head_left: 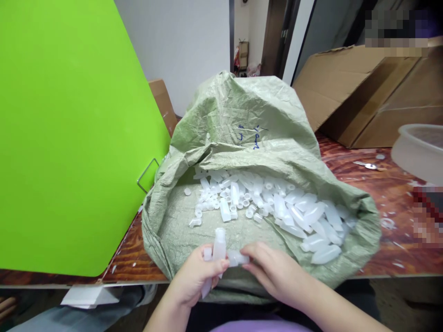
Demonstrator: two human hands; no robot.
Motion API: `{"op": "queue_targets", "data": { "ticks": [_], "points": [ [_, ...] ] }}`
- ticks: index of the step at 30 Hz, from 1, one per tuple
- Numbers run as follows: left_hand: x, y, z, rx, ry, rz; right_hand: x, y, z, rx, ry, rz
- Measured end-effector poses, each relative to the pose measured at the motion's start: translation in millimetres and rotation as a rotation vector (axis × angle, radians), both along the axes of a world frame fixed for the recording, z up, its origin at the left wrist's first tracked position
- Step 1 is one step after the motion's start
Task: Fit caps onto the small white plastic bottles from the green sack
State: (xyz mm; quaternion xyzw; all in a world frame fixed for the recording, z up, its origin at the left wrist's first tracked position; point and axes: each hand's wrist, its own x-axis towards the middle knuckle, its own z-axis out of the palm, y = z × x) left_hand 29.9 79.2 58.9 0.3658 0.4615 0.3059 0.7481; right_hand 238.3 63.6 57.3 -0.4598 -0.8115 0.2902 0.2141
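Low in the sack's mouth, the hands are both at work: by the left hand (204, 272) an upright bottle-like piece (219, 244) is kept in its grip, thumb pressed across the front, while by the right hand (266, 265) the outer end of a sideways piece (238, 258) is pinched between fingertips. The two pieces are brought close together, perhaps so that they can be handled as a pair; whether they are joined cannot be told. A slim piece (206, 288) is also tucked against the left palm, presumably to save a reach. The sack (242, 103) has been laid on the table (349, 177) with its mouth spread toward the person, likely so that the pile (294, 207) can be reached without rummaging. And the look of it all: milky white, half see-through, smooth. On the upright piece a narrower neck is seen above a broader body, its lower end hidden by the thumb. In the pile, long tapered bodies are gathered toward the right, and short hollow rings are scattered toward the left.
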Motion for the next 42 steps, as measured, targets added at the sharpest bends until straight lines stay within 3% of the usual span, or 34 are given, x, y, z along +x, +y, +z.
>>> {"op": "queue_targets", "data": {
  "ticks": [2,6,11,15,19,20,22,26,28,30,33,35,37,39,42],
  "points": [
    [0.0,0.0,-0.6,0.042,0.066,-0.016,0.5,-1.3,-0.8,-0.129,-0.024,-0.058],
    [2.8,-1.2,1.3,0.108,0.131,0.007,-1.6,-2.9,-4.2,-0.02,0.091,-0.037],
    [4.2,-0.5,7.6,0.182,0.193,-0.008,-5.4,-5.5,-7.1,-0.29,0.297,-0.144],
    [2.1,1.1,4.7,0.214,0.22,0.002,-9.5,-6.2,-8.3,-0.131,0.278,-0.087],
    [3.5,-0.9,0.0,0.271,0.297,-0.045,-17.7,-5.9,-14.2,-0.43,0.263,-0.199],
    [4.2,-1.4,-0.2,0.282,0.306,-0.05,-19.0,-6.2,-15.1,-0.443,0.27,-0.213],
    [4.8,-1.8,0.8,0.278,0.292,-0.044,-19.2,-7.2,-14.8,-0.286,0.23,-0.205],
    [3.7,-1.6,6.7,0.207,0.221,-0.041,-13.2,-6.4,-11.7,0.274,-0.007,-0.063],
    [4.4,-3.0,9.0,0.175,0.205,-0.086,-11.4,-3.9,-14.5,0.455,-0.063,0.005],
    [7.0,-5.3,9.9,0.147,0.222,-0.111,-12.9,-1.0,-21.1,0.454,-0.012,0.016],
    [12.9,-8.2,11.3,0.164,0.291,-0.092,-21.5,1.5,-34.3,0.132,0.166,-0.064],
    [16.7,-8.3,14.1,0.244,0.365,-0.1,-27.8,1.8,-41.5,-0.031,0.234,-0.105],
    [19.4,-6.4,18.2,0.376,0.485,-0.111,-29.7,2.2,-44.1,-0.076,0.246,-0.108],
    [20.8,-3.0,21.2,0.508,0.63,-0.102,-24.9,3.7,-39.4,-0.024,0.255,-0.172],
    [21.2,2.2,19.7,0.609,0.824,-0.119,-9.4,7.3,-17.5,0.308,0.3,-0.332]
  ]
}}
